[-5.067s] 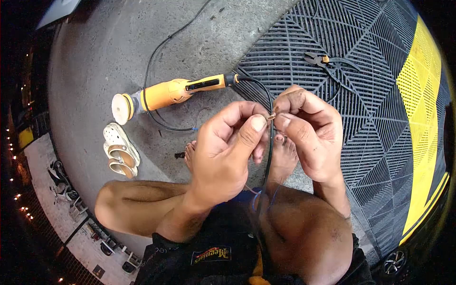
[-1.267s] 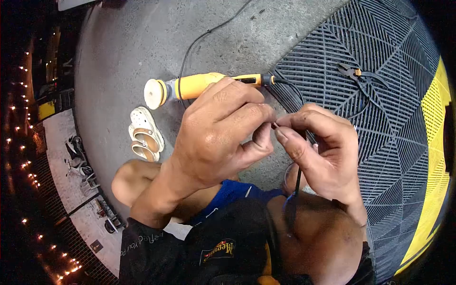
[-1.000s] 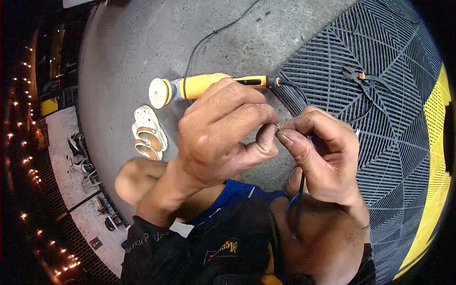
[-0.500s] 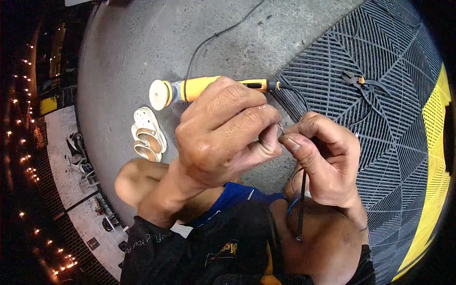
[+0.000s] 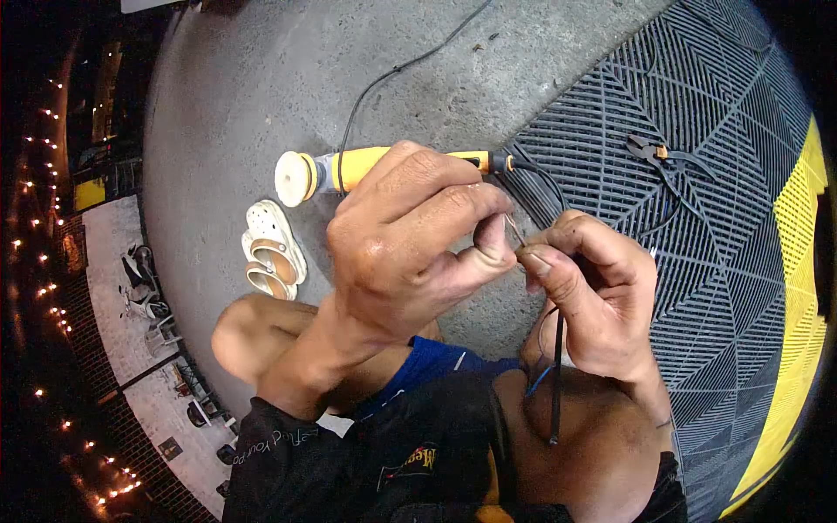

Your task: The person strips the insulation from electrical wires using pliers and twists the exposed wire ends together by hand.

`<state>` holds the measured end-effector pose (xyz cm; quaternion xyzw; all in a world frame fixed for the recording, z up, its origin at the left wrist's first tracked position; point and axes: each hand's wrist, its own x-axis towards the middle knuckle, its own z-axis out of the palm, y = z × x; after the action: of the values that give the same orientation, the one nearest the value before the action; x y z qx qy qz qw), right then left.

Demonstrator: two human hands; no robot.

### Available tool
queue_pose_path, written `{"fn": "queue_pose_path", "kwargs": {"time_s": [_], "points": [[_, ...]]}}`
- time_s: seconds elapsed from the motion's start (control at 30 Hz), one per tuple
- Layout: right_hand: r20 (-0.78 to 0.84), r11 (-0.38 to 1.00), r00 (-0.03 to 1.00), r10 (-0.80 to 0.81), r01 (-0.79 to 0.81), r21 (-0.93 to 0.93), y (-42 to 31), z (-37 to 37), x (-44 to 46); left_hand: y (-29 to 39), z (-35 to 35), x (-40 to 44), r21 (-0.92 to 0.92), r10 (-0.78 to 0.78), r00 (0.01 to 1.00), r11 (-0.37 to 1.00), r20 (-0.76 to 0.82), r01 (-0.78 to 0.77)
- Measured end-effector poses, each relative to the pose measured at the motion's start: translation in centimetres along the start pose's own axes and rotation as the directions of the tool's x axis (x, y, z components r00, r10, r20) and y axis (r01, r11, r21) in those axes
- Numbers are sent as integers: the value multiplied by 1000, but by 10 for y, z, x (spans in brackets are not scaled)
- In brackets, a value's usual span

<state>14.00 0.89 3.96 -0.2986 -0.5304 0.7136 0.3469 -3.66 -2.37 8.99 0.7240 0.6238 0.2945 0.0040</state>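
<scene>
My left hand (image 5: 410, 244) is closed, its thumb and forefinger pinching the thin bare end of a wire (image 5: 514, 229). My right hand (image 5: 597, 296) grips the same wire just beside it, between thumb and forefinger. From below the right hand hangs a black cable (image 5: 556, 375), and a blue wire (image 5: 539, 380) shows next to it. Behind the left hand lies a yellow polisher (image 5: 357, 166) with a round pale pad (image 5: 295, 179), partly covered by the fingers.
Pliers (image 5: 667, 157) with dark handles lie on the black slatted floor mat (image 5: 724, 279), which has a yellow edge strip (image 5: 798, 235). White clogs (image 5: 272, 248) stand on the grey concrete floor (image 5: 235, 113). A dark cord (image 5: 397, 68) runs across the concrete.
More of the thin wire now shows between my fingertips, and the left fingers have shifted slightly. Both hands stay in nearly the same place.
</scene>
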Motion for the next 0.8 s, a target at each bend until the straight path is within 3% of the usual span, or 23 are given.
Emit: {"fn": "queue_pose_path", "kwargs": {"time_s": [0.03, 0.1, 0.17, 0.23, 0.3, 0.43, 0.5, 0.57, 0.67, 0.8], "points": [[0, 1000, 1000, -4, 4, -1, 0, -5, -3, -4, -3, 2, 113, -25, 998, 993, -65, 32], [88, 996, 996, 28, -20, -84, 0, -20, -15, -48, -40, 4, 49, -327, 924, 938, -199, 343], [-74, 963, 973, 219, -203, 180, -3, -14, -20, -43, -40, 0, -59, -326, 939, 945, -111, 321], [-56, 974, 987, 147, -135, 183, 1, -16, -19, -35, -32, -6, -193, -353, 935, 916, 28, 352], [-62, 971, 986, 154, -139, 194, -1, -12, -18, -19, -15, -12, -311, -510, 852, 795, 122, 520], [-43, 969, 988, 149, -137, 205, -3, -8, -15, -8, -7, -20, -427, -384, 876, 767, 293, 479], [-14, 979, 993, 114, -110, 170, 0, -8, -14, -2, -6, -18, -536, -352, 773, 568, 528, 625], [20, 986, 996, 84, -86, 141, 0, -7, -13, 1, -4, -18, -577, -348, 788, 543, 507, 611], [62, 986, 992, 113, -119, 117, -8, -6, -12, 2, -8, -13, -537, -288, 794, 609, 535, 583], [105, 968, 967, 232, -240, 72, -17, -7, -12, -3, -10, -12, -591, -209, 829, 612, 519, 525]]}}
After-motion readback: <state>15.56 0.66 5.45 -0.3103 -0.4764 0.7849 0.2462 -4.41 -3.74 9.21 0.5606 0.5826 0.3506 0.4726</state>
